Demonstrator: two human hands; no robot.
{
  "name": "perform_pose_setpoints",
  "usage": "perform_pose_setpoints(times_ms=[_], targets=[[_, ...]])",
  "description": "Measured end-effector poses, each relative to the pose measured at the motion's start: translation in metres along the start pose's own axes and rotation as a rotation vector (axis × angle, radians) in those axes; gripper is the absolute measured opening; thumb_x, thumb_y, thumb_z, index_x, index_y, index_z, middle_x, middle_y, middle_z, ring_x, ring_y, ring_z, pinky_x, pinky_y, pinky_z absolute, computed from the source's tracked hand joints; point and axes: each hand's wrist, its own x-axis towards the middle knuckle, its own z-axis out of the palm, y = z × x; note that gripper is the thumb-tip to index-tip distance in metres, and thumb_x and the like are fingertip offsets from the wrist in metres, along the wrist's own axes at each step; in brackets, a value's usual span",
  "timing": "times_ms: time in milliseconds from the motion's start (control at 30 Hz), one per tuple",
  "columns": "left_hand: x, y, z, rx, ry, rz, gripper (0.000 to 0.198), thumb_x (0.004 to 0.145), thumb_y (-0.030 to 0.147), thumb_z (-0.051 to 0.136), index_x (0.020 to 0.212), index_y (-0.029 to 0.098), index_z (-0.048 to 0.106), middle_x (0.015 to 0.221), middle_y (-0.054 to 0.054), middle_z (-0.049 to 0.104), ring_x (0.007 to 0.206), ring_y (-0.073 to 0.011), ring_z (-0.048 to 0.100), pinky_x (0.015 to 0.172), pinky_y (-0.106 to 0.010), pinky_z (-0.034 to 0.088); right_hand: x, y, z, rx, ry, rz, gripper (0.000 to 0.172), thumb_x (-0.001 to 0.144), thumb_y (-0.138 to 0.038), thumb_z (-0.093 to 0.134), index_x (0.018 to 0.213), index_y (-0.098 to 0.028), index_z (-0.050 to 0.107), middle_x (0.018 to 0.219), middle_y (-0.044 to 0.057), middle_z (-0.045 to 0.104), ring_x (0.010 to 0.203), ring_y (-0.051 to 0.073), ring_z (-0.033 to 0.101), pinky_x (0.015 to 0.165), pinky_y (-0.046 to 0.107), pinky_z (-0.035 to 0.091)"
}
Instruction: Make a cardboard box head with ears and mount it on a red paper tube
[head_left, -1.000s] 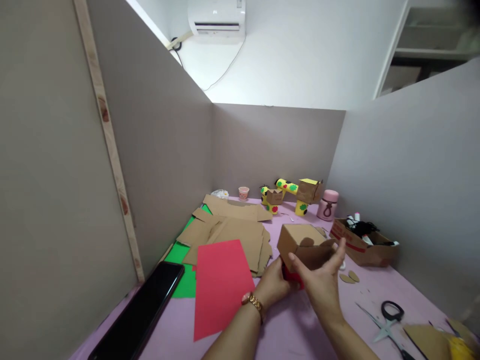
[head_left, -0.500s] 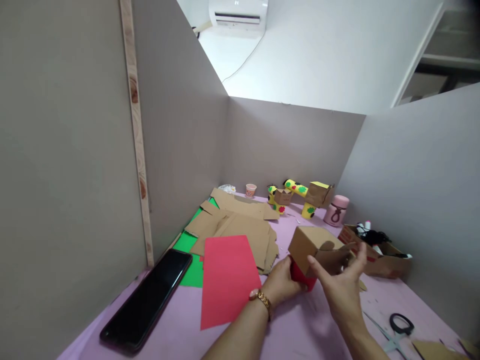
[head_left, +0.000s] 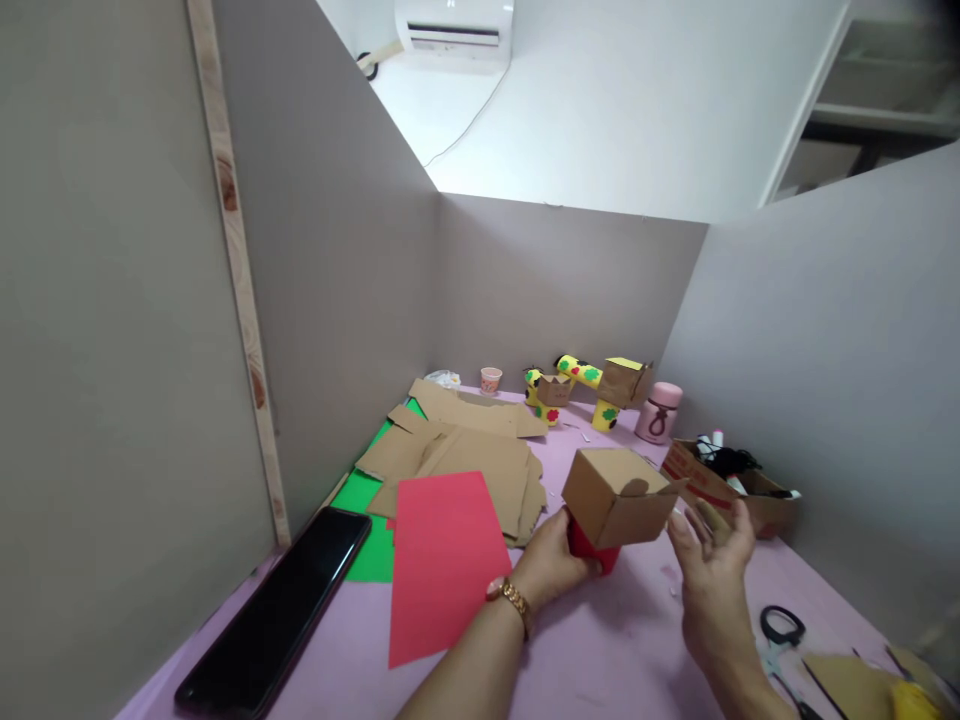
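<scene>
A small brown cardboard box (head_left: 622,495) sits tilted on top of a red piece (head_left: 592,548) that looks like a paper-covered tube. My left hand (head_left: 559,560), with a gold watch on its wrist, is wrapped round the red piece just under the box. Beside the box's right flap is my right hand (head_left: 712,580), its thumb and fingers apart. A tan shape (head_left: 716,522) shows among those fingers; whether it is held or lies behind them I cannot tell. Left of my left hand a red sheet (head_left: 446,565) lies flat.
Flattened cardboard (head_left: 480,455) and green paper (head_left: 371,553) lie left, by a black phone (head_left: 277,615). Scissors (head_left: 780,640) lie front right. A box of supplies (head_left: 772,512), a pink flask (head_left: 660,412), yellow spotted cardboard figures (head_left: 581,370) and a paper cup (head_left: 491,380) stand farther back.
My right hand has moved right, away from the box's front, so more of the box shows. My left hand keeps its hold on the red piece. The view has shifted slightly.
</scene>
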Motion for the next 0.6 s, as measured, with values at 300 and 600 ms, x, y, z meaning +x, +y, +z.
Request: perform_pose_setpoints(times_ms=[300,600], targets=[[0.006,-0.003,-0.002,0.100,0.010,-0.009,0.066,0.057,0.007,0.068,0.120,0.019,0.052,0.118,-0.008,0.063,0.108,-0.0277,0.056,0.087,-0.034,0.043,0.000,0.033,-0.027,-0.028,0.010,0.118,0.091,0.076,-0.057,0.056,0.143,-0.022,0.006,0.143,0.019,0.030,0.127,0.032,0.038,0.101,0.051,0.034],[0.010,0.004,0.001,0.126,-0.002,-0.034,0.059,0.060,0.004,0.064,0.116,0.017,0.053,0.119,-0.010,0.061,0.109,-0.0263,0.055,0.092,-0.033,0.041,-0.005,0.040,-0.022,-0.026,-0.117,0.202,0.074,0.078,-0.055,0.054,0.139,-0.022,0.027,0.137,0.015,0.042,0.124,0.028,0.044,0.101,0.044,0.035]])
